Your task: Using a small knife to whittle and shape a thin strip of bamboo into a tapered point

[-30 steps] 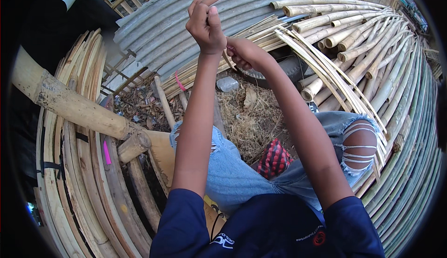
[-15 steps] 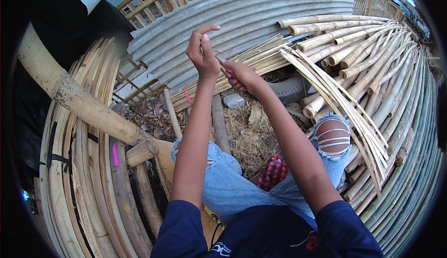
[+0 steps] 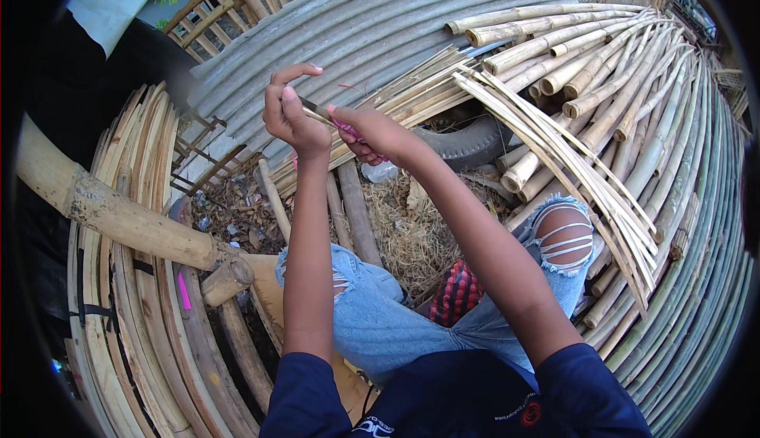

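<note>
My right hand [image 3: 372, 136] is closed around the pink handle [image 3: 347, 130] of a small knife. Its short, dark blade [image 3: 316, 109] points toward the palm of my left hand [image 3: 291, 117]. That left hand is raised with its thumb up and its index finger bent over, the two apart. Its other fingers are partly hidden, and whether the blade touches the palm cannot be made out. A thin red strand [image 3: 354, 87] shows just above the knife. Both forearms reach forward over my knees in torn jeans [image 3: 380, 299].
Bamboo poles [image 3: 673, 145] are stacked on the right, with pale split strips [image 3: 570, 177] across them. More slats [image 3: 131, 280] lie at left below a thick bamboo post [image 3: 119, 208]. Ahead are a tyre [image 3: 467, 145], a plastic container [image 3: 380, 171] and corrugated sheeting [image 3: 317, 34].
Both hands have shifted left in the picture, and the surroundings have also moved left and slightly. More of the knife's dark blade now shows between the hands. My right hand keeps its hold.
</note>
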